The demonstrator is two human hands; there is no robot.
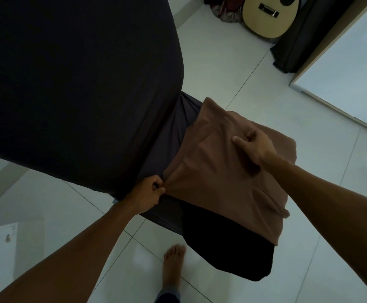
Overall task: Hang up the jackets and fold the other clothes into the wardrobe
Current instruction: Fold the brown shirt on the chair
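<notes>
A brown garment [226,171] hung over the corner of the bed [69,84], spread between both hands. The left hand [148,193] pinched its lower-left edge, fingers [159,189] curled tight on the cloth. The right hand [254,147] gripped a fold near the top, its fingertips buried in fabric. A black garment [232,254] showed beneath, mostly covered. A guitar [270,16] was cut off by the frame's top.

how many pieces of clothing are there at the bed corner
2: a brown garment pinched by the left hand and right hand, and a black garment beneath it. More may be hidden underneath.
</notes>
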